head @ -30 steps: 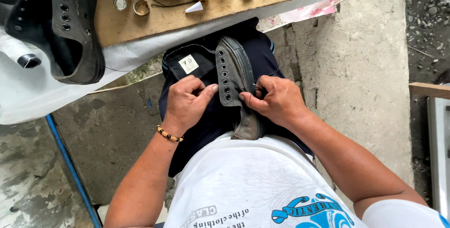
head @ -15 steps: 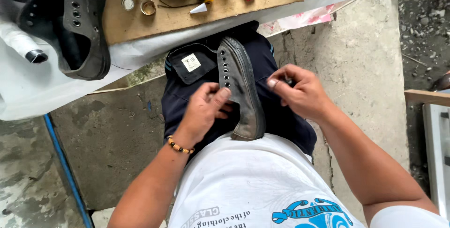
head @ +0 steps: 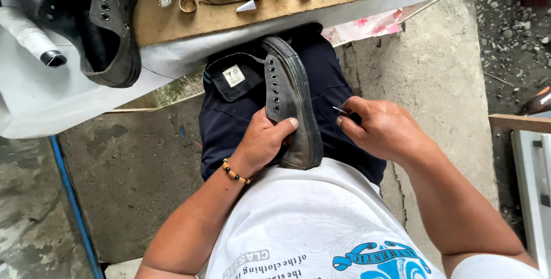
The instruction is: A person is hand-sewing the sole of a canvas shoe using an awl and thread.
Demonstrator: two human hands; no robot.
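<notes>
Grey canvas, worn and dusty, makes up the shoe (head: 293, 107) that is laid along the lap on dark trousers (head: 235, 112), its toe pointing to twelve o'clock and its eyelet row turned toward nine o'clock. The left hand (head: 261, 141) is closed around the heel end of the shoe, thumb pressed over the upper, so the grip is shut on the shoe. At three o'clock from the shoe, just beside its rubber sole edge but apart from it, the right hand (head: 384, 130) is pinched shut on a thin needle (head: 340, 109), whose tip points toward the shoe. Whether thread trails from the needle cannot be told.

The step in hand is judged to be stitching along the sole edge. It would be done well if the shoe were kept pressed firmly into the lap so that it cannot roll, and if the needle were driven in squarely at the seam, with the left thumb kept clear of the point.

At twelve o'clock, a desk (head: 34, 107) under white sheeting carries a second dark shoe (head: 109, 26), a white spool (head: 28, 35) and a cardboard sheet (head: 229, 15) with small tools.
</notes>
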